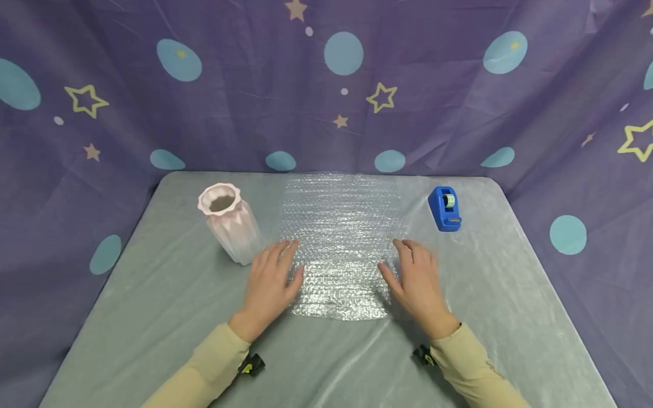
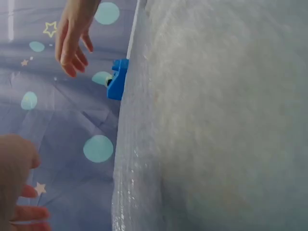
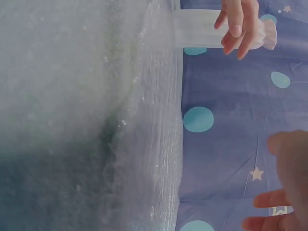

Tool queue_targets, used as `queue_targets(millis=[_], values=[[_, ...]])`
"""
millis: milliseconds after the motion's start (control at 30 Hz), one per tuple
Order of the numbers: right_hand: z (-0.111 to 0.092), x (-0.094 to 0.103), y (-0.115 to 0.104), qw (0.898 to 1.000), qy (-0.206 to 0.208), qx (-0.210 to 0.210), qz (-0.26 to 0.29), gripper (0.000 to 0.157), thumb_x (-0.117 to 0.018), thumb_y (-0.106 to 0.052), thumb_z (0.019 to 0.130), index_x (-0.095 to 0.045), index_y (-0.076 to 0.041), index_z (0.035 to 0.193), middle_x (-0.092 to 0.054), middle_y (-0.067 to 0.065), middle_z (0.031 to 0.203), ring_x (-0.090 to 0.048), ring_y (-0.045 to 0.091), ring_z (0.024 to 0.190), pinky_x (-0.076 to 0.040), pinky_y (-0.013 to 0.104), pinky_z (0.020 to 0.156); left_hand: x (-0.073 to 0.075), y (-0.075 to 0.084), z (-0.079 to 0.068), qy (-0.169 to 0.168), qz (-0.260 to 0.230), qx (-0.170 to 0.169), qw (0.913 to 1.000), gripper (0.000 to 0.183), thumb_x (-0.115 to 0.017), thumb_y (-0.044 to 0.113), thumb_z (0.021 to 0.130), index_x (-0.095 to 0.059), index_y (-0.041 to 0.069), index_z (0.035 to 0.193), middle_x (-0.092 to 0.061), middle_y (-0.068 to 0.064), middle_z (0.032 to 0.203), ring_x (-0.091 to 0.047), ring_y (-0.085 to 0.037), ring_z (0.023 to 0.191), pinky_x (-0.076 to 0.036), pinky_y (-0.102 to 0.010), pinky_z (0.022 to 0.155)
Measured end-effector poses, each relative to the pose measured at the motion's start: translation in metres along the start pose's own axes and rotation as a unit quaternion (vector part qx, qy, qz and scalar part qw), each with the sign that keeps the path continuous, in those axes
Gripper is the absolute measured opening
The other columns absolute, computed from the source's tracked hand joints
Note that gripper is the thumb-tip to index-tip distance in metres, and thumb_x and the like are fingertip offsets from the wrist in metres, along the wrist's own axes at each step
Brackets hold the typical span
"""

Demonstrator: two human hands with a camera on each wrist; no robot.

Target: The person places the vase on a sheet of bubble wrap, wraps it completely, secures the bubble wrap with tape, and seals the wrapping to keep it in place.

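Observation:
A sheet of clear bubble wrap lies flat on the table between both hands. Over its left edge hovers the left hand, fingers relaxed and holding nothing. The right hand is above the opposite edge, its fingers likewise loose and apart from anything held. Both wrist views show the hands raised over the surface. Just beyond the left hand stands a pale pink vase with a scalloped rim and ribbed sides, upright; its base is partly near the fingers. In the right wrist view the vase appears behind the left hand.
A blue tape dispenser with a roll of tape sits at the back right of the table. Grey cloth covers the table. A purple curtain with stars and blue spots hangs behind and along both sides.

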State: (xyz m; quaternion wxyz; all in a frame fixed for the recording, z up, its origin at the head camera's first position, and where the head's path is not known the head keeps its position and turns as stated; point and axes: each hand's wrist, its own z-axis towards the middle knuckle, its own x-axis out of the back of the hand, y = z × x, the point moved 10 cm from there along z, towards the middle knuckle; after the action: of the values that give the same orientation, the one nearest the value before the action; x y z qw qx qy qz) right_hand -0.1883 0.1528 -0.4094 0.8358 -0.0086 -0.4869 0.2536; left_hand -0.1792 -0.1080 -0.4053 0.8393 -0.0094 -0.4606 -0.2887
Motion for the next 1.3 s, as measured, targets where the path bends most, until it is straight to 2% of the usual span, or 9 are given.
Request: queue_targets(millis=[133,367,500,633,800,900,1033,1167,1300], values=[[0.001,0.005,-0.002,0.999,0.021,0.015,0.023,0.046,-0.058,-0.035,0.087,-0.057,0.002,0.115,-0.057,0.019,0.104,-0.052,0.036,0.095,-0.039,0.049,0.083,0.025,0.004,-0.002,0.107,-0.029,-0.044,0.9929,0.041,-0.056,0.021,0.082,-0.061,0.001,0.117,-0.061,-0.015,0.110,-0.056,-0.034,0.100,-0.042,-0.048,0.082],[0.002,0.004,-0.003,0.999,0.008,0.025,0.034,0.034,-0.060,-0.026,0.087,-0.061,0.000,0.109,-0.059,0.013,0.096,-0.055,0.030,0.088,-0.043,0.045,0.077,0.065,-0.004,-0.008,0.250,-0.062,-0.076,0.9632,0.032,-0.057,0.018,0.081,-0.064,-0.002,0.105,-0.061,-0.019,0.104,-0.054,-0.038,0.092,-0.036,-0.048,0.072],[0.003,0.003,-0.004,0.999,-0.006,0.023,0.034,0.033,-0.058,-0.026,0.088,-0.061,-0.001,0.110,-0.059,0.012,0.099,-0.054,0.030,0.091,-0.043,0.044,0.080,0.087,-0.021,-0.010,0.319,-0.089,-0.057,0.9418,0.034,-0.062,0.017,0.077,-0.061,-0.006,0.102,-0.058,-0.024,0.103,-0.050,-0.042,0.092,-0.033,-0.050,0.076],[0.004,0.004,-0.004,0.999,-0.005,0.024,0.033,0.033,-0.059,-0.026,0.088,-0.061,-0.001,0.109,-0.059,0.013,0.101,-0.054,0.031,0.093,-0.043,0.045,0.081,0.105,-0.042,-0.009,0.364,-0.108,0.006,0.9252,0.046,-0.067,0.017,0.072,-0.053,-0.007,0.109,-0.050,-0.025,0.113,-0.043,-0.042,0.101,-0.030,-0.045,0.085],[0.004,0.004,-0.003,0.999,-0.001,0.028,0.033,0.032,-0.061,-0.025,0.086,-0.061,-0.001,0.108,-0.059,0.015,0.102,-0.055,0.032,0.094,-0.043,0.047,0.082,0.110,-0.067,-0.007,0.361,-0.131,0.099,0.9178,0.068,-0.073,0.017,0.069,-0.041,-0.008,0.124,-0.039,-0.023,0.128,-0.033,-0.035,0.117,-0.028,-0.041,0.090],[0.004,0.004,-0.003,0.999,-0.002,0.029,0.032,0.032,-0.062,-0.024,0.086,-0.061,0.000,0.107,-0.059,0.015,0.103,-0.055,0.033,0.094,-0.043,0.047,0.081,0.098,-0.088,-0.008,0.328,-0.150,0.141,0.9221,0.080,-0.077,0.018,0.069,-0.035,-0.004,0.134,-0.035,-0.020,0.134,-0.032,-0.032,0.122,-0.029,-0.044,0.090],[0.003,0.003,-0.002,0.999,-0.008,0.026,0.028,0.032,-0.062,-0.024,0.086,-0.061,0.000,0.107,-0.059,0.016,0.105,-0.055,0.034,0.095,-0.043,0.048,0.081,0.072,-0.118,-0.010,0.261,-0.176,0.197,0.9287,0.095,-0.082,0.020,0.068,-0.027,0.013,0.145,-0.034,-0.008,0.139,-0.034,-0.024,0.124,-0.032,-0.043,0.092],[0.002,0.002,-0.002,0.999,-0.011,0.024,0.024,0.032,-0.062,-0.024,0.086,-0.061,0.000,0.107,-0.059,0.018,0.106,-0.054,0.035,0.097,-0.042,0.050,0.081,0.053,-0.134,-0.012,0.209,-0.202,0.241,0.9261,0.101,-0.083,0.025,0.068,-0.021,0.028,0.147,-0.033,-0.001,0.140,-0.038,-0.018,0.121,-0.035,-0.040,0.092],[0.002,0.002,-0.001,1.000,-0.015,0.021,0.017,0.032,-0.063,-0.024,0.085,-0.062,0.000,0.107,-0.058,0.019,0.108,-0.054,0.036,0.097,-0.042,0.050,0.081,0.046,-0.141,-0.013,0.191,-0.215,0.265,0.9204,0.102,-0.084,0.029,0.067,-0.021,0.032,0.146,-0.036,-0.001,0.139,-0.041,-0.018,0.120,-0.035,-0.040,0.095]])
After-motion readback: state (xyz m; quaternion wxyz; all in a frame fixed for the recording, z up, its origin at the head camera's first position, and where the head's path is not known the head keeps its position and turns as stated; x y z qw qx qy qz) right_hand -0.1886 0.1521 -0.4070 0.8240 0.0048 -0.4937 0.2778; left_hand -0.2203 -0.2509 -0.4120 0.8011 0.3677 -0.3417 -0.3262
